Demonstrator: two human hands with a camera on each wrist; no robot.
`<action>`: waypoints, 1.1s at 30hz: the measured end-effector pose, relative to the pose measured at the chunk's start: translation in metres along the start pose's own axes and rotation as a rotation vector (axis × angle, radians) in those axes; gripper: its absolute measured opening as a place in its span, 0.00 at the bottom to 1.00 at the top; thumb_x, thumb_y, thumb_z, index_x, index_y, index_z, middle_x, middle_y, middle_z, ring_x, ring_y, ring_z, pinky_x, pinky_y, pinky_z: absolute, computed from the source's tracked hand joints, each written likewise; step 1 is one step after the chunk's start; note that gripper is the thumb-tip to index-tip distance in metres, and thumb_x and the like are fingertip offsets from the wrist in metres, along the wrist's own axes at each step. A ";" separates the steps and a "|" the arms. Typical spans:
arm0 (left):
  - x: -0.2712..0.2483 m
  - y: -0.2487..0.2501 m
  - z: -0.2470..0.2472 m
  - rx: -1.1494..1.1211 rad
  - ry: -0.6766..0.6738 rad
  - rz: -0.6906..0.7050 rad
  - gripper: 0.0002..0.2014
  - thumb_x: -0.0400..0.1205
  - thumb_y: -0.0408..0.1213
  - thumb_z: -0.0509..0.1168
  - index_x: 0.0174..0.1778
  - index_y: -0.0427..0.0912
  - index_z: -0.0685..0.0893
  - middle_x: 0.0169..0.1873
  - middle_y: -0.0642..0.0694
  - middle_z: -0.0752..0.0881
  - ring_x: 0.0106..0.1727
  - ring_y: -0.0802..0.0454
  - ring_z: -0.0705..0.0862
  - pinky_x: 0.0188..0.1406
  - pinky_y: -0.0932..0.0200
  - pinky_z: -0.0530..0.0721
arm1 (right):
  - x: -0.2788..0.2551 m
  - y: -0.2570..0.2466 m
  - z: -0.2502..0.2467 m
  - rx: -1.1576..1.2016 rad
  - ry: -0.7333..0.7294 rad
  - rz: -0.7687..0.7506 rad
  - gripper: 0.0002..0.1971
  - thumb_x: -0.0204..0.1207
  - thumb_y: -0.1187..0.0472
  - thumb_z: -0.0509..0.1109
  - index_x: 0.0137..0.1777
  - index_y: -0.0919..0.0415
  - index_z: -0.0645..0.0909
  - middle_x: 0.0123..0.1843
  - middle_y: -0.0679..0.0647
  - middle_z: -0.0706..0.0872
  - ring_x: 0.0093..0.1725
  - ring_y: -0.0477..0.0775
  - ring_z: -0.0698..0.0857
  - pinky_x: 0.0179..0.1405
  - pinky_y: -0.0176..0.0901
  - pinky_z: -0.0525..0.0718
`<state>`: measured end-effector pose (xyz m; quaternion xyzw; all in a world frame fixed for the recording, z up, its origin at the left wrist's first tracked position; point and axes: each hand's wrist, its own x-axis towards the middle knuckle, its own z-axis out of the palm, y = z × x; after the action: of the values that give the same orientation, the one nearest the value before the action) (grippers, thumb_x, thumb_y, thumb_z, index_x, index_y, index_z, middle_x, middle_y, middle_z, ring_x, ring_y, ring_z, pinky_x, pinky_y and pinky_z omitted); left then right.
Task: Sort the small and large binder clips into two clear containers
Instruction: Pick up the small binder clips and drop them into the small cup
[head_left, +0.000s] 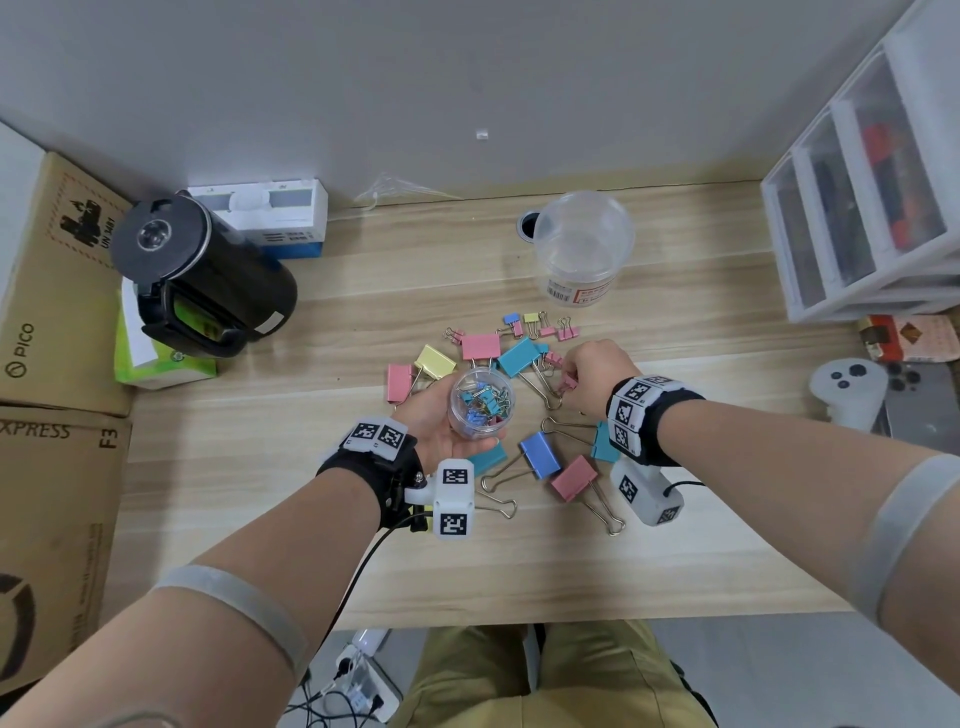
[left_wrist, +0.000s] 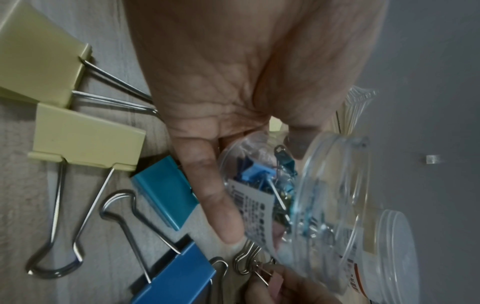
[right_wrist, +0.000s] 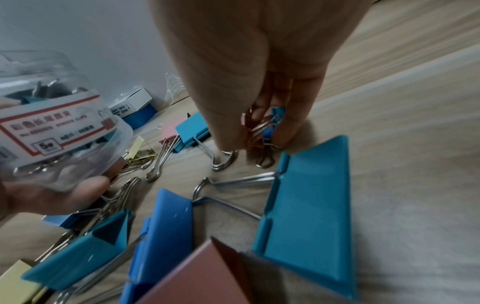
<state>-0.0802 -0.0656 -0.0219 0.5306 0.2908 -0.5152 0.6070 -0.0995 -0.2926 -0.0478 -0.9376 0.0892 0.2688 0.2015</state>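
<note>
Small clips going into my jar.
My left hand (head_left: 436, 415) cradles the small jar (head_left: 480, 402), mouth tilted up; right-hand fingers (right_wrist: 288, 131) pinch small clips (right_wrist: 262, 127).

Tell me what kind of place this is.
Probably a home or office desk used as a workspace: a wooden desk against a wall, white plastic storage drawers, stacked cardboard shipping boxes and a game controller.

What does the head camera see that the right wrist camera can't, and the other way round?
Only the head view shows the big clear cup at the back of the table, with no clips visible inside, and the black kettle. Only the right wrist view shows the right hand pinching several small clips at once. Both show the small jar of clips in the left hand, and the large clips.
</note>
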 end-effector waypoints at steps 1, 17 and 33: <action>0.000 0.000 -0.001 0.000 0.001 -0.001 0.23 0.86 0.56 0.64 0.59 0.37 0.88 0.47 0.35 0.92 0.46 0.41 0.91 0.33 0.53 0.93 | 0.000 0.001 -0.001 0.018 -0.001 0.006 0.04 0.71 0.61 0.73 0.42 0.61 0.87 0.44 0.55 0.86 0.46 0.56 0.84 0.45 0.43 0.83; 0.004 -0.001 0.000 0.004 0.031 0.000 0.23 0.86 0.55 0.64 0.54 0.37 0.89 0.44 0.35 0.92 0.48 0.39 0.90 0.33 0.54 0.91 | -0.003 0.011 -0.006 0.463 0.037 0.033 0.05 0.64 0.69 0.80 0.36 0.60 0.89 0.34 0.45 0.88 0.34 0.36 0.85 0.37 0.29 0.83; 0.014 0.005 0.017 0.007 0.159 0.035 0.20 0.84 0.49 0.69 0.63 0.37 0.86 0.54 0.33 0.91 0.47 0.39 0.91 0.42 0.46 0.93 | -0.016 -0.063 -0.017 0.602 0.046 -0.274 0.05 0.67 0.65 0.81 0.38 0.55 0.89 0.39 0.50 0.90 0.41 0.48 0.89 0.48 0.43 0.90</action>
<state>-0.0745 -0.0869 -0.0284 0.5770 0.3270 -0.4616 0.5891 -0.0876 -0.2421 -0.0056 -0.8451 0.0424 0.1797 0.5017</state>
